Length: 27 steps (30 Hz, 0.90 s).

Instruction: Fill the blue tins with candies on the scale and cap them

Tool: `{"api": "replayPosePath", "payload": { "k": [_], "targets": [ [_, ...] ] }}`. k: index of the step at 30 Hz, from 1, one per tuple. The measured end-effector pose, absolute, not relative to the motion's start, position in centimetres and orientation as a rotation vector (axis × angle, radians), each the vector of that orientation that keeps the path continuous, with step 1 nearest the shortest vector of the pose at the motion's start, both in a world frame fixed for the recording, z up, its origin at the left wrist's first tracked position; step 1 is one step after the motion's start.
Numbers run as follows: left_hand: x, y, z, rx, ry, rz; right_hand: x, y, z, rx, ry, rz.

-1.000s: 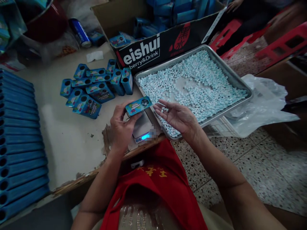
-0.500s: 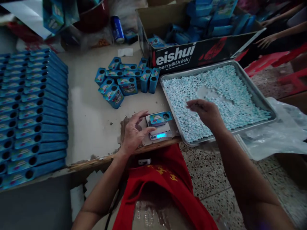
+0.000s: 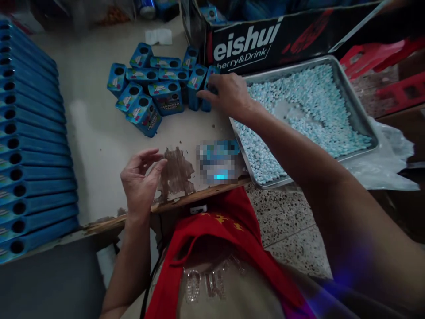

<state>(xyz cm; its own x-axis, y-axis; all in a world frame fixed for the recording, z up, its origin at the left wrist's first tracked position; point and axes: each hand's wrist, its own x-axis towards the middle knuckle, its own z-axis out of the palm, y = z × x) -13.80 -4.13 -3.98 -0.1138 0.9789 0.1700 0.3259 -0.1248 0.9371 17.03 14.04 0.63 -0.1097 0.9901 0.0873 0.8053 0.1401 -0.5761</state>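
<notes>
My right hand (image 3: 232,95) reaches over a slim blue candy box (image 3: 206,104) at the right end of a loose group. Its thumb and fingers are spread about the box's upper part, which they partly hide; firm contact cannot be made out. My left hand (image 3: 142,177) hovers near the table's front edge, fingers loosely bent and apart, nothing between them. To its right sits a small device with a glowing blue display (image 3: 219,177). A blurred blue shape (image 3: 219,149) lies on it, where a candy box showed earlier. Other upright blue boxes (image 3: 166,97) have round holes in their tops.
A metal tray (image 3: 265,185) of pale blue and white candies (image 3: 305,97) stands at the right over plastic sheeting (image 3: 392,159). Behind it is a black carton (image 3: 245,48) with blue boxes inside. Rows of blue boxes (image 3: 40,177) line the left. Worn wood (image 3: 177,170) shows at the table edge.
My right hand has moved from above the candy tray to the blue box group. My left hand has drawn left, away from the device. The view has tilted down.
</notes>
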Motion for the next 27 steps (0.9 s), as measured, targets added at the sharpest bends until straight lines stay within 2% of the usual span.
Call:
{"api": "replayPosePath", "payload": {
  "k": [3,7,12,19,27],
  "targets": [
    [-13.3,-4.0,-4.3,1.578,1.419,1.227,16.7,13.5,1.0,-1.823,-1.931,0.499],
    [-10.8,-3.4,-3.5,1.835,1.228,1.206,18.0,11.6,2.7,-1.917,-1.941,0.271],
    [-6.6,-3.0,-2.9,2.076,1.187,1.126,21.0,7.7,3.9,-1.734,-1.974,0.196],
    [-3.5,-2.7,-4.2,1.848,1.195,1.033,23.3,3.4,4.1,-1.586,-2.004,0.331],
    [-12.4,-7.2,-0.7,1.494,1.281,1.256,22.0,-0.2,2.1,-1.143,-2.332,0.713]
  ]
}}
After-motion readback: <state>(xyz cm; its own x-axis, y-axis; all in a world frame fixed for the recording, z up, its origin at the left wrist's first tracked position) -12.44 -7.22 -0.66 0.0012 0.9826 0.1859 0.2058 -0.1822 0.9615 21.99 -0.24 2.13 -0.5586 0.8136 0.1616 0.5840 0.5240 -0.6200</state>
